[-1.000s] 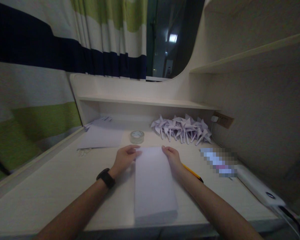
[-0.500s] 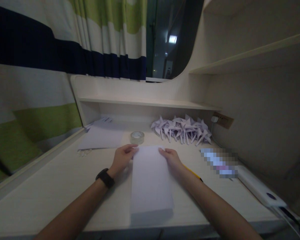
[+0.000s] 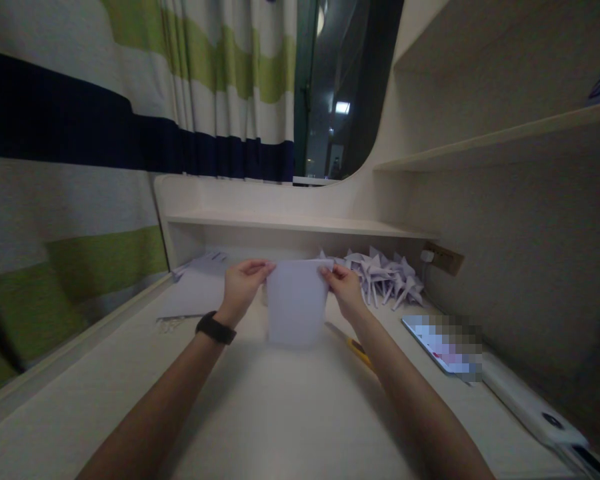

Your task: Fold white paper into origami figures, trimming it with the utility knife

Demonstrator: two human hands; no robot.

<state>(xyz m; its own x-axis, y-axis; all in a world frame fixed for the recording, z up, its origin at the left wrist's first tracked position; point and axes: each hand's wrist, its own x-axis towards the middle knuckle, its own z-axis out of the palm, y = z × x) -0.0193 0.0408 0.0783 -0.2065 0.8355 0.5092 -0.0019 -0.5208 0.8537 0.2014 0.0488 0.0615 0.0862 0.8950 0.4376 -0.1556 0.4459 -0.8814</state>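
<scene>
A white sheet of paper (image 3: pixel 298 303) hangs upright over the desk, held at both top corners. My left hand (image 3: pixel 246 283), with a black band on its wrist, pinches the top left corner between thumb and fingers. At the top right corner my right hand (image 3: pixel 345 287) pinches the sheet in the same way. The sheet's lower edge is blurred. Under my right forearm lies a yellow utility knife (image 3: pixel 360 351), partly hidden by the arm.
White paper pinwheels (image 3: pixel 387 273) lie in a heap at the back right. A stack of paper (image 3: pixel 195 290) is at the back left. Right of my arm lie a phone (image 3: pixel 435 343) and a white power strip (image 3: pixel 530 407). A low shelf (image 3: pixel 300 225) spans the desk's back.
Both hands have raised the paper from lying toward me on the desk to hanging upright, farther back. The tape roll behind it is now mostly hidden. The view has tilted up.
</scene>
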